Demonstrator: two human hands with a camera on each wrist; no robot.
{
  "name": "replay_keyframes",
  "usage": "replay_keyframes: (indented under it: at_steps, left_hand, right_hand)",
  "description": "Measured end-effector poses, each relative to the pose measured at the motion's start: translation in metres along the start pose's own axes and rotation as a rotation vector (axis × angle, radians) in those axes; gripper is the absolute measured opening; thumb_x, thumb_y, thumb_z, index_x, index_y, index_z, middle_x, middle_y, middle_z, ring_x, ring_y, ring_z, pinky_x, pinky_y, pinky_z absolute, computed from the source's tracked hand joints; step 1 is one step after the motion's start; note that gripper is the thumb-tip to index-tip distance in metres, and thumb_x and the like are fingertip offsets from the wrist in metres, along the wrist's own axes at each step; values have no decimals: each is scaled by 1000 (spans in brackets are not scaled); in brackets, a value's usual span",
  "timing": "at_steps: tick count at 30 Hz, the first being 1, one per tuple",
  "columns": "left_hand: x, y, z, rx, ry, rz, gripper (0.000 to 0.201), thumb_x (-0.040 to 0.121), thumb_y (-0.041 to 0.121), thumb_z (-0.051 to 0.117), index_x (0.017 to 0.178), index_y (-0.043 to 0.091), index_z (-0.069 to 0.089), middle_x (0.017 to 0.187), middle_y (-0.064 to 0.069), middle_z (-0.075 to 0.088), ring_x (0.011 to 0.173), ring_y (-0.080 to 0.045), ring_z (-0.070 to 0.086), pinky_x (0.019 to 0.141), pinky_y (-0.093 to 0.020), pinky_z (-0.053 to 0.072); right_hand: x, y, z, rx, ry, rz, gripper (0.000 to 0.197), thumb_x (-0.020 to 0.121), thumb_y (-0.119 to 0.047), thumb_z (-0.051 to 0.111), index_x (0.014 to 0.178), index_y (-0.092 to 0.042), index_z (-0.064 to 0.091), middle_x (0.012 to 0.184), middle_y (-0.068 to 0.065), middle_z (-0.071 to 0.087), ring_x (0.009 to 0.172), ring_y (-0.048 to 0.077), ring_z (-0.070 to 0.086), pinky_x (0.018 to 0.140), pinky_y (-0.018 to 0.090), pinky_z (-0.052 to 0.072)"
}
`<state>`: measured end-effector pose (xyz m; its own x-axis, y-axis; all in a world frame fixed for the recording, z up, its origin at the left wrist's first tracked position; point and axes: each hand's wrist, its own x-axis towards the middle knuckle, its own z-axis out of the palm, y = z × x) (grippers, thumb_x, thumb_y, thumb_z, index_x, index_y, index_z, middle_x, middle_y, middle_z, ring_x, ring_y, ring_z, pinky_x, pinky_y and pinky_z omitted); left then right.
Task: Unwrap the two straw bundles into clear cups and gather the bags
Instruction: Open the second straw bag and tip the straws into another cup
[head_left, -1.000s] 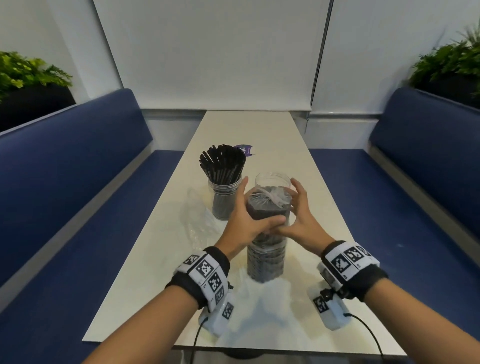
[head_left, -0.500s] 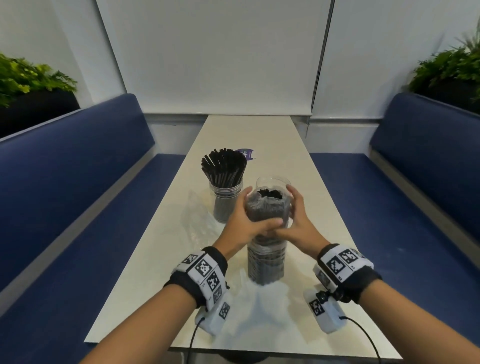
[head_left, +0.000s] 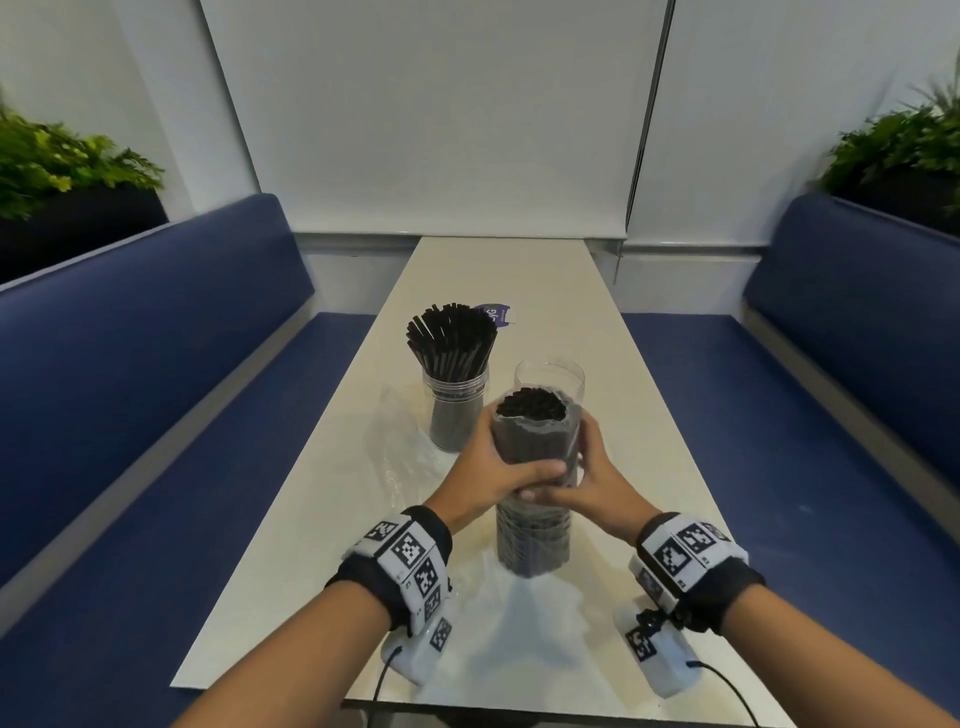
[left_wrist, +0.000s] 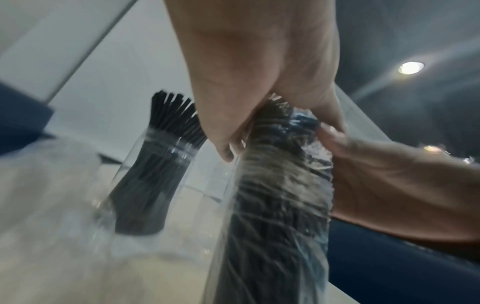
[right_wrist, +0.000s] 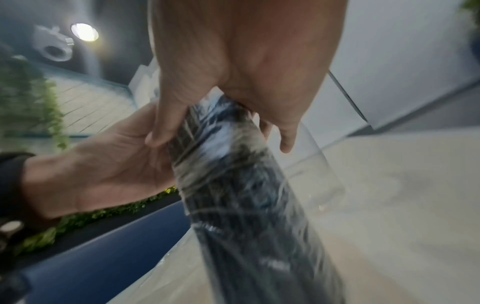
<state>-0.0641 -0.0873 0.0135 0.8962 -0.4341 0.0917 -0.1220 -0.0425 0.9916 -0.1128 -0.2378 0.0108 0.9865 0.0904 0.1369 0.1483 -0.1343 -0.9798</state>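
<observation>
Blue booth seats flank the white desk (head_left: 519, 280). Both hands' fingers wrap the bagged straw bundle (head_left: 532, 519) standing upright between them: left hand (head_left: 485, 475), right hand (head_left: 597, 480). An empty clear cup (head_left: 549, 376) stands just behind; the filled cup (head_left: 457, 405) is nearby.

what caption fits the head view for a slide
Both hands grip a bagged straw bundle beside a filled cup.

A: Where's the wrapped bundle (head_left: 532, 499)?
B: Upright on the table (head_left: 519, 270), between 2 hands, before the empty cup (head_left: 549, 375).
A: The filled cup (head_left: 457, 415)?
B: Behind-left, an empty bag (head_left: 397, 447) to its left.
</observation>
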Motion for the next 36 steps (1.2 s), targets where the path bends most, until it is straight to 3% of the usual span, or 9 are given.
replay_keyframes:
  at_steps: [3, 8, 12, 16, 21, 26, 29, 33, 36]
  left_hand:
    - [0, 16, 4, 19, 47, 112, 103, 59, 24, 86, 140, 35, 23, 141, 3, 42, 130, -13, 45, 108, -31, 40]
    - [-2, 16, 20, 134, 75, 230, 107, 65, 17, 83, 143, 40, 13, 149, 10, 32, 137, -3, 31, 110, -20, 30]
    - [-7, -5, 20, 35, 57, 124, 100, 60, 21, 86, 138, 36, 25, 140, 3, 46, 128, -11, 47, 107, -30, 42]
    - [-15, -22, 20, 24, 20, -42, 92, 48, 46, 84, 126, 35, 35, 127, 3, 57, 122, -18, 55, 100, -35, 49]
    - [-1, -4, 16, -5, 17, 42, 109, 53, 35, 85, 140, 37, 19, 137, 4, 47, 126, -10, 48, 106, -30, 40]
    - [-4, -26, 17, 24, 7, -60, 89, 58, 30, 84, 132, 26, 35, 125, 5, 58, 117, -9, 56, 105, -39, 45]
    - [-10, -39, 16, 58, -49, -101, 83, 64, 25, 83, 129, 29, 32, 122, 8, 57, 116, -8, 56, 102, -33, 46]
    - [-4, -32, 14, 93, -74, -133, 93, 61, 39, 80, 135, 23, 25, 130, 0, 53, 123, -17, 53, 103, -35, 45]
    - [2, -14, 9, 53, -124, -120, 96, 77, 40, 69, 146, 25, 3, 144, -5, 43, 126, -14, 48, 107, -36, 41]
  right_hand:
    - [2, -8, -3, -27, -10, -47, 115, 64, -1, 78, 142, -32, -2, 127, -25, 35, 110, -19, 45, 88, 5, 43]
    - [-5, 15, 16, 37, 162, -101, 83, 69, 11, 69, 127, -32, 29, 128, -2, 51, 117, 7, 54, 91, 22, 51]
    - [-10, 30, 20, 7, 160, -72, 74, 71, 2, 72, 125, -29, 31, 124, -3, 51, 113, 9, 56, 88, 19, 51]
    - [-10, 18, 15, -22, 115, -74, 77, 58, -13, 77, 116, -34, 31, 118, -10, 50, 111, 5, 57, 88, 20, 52]
    - [-3, 12, 8, 25, 113, -97, 90, 63, 3, 77, 129, -27, 24, 125, -12, 47, 109, -9, 55, 88, 13, 49]
    - [-6, 34, 16, -28, 131, 2, 72, 62, -9, 75, 114, -34, 31, 118, -3, 51, 108, 4, 56, 84, 15, 50]
    - [-10, 45, 16, -61, 81, 63, 78, 61, -10, 75, 120, -22, 27, 118, -1, 50, 109, 8, 54, 83, 13, 50]
    - [-10, 37, 9, -123, -24, 158, 81, 70, -1, 74, 123, -22, 17, 117, -7, 45, 114, 13, 50, 79, 5, 48]
    - [-5, 14, -3, -168, -28, 193, 92, 72, -15, 74, 133, -22, 7, 122, -3, 46, 115, 17, 52, 92, 18, 48]
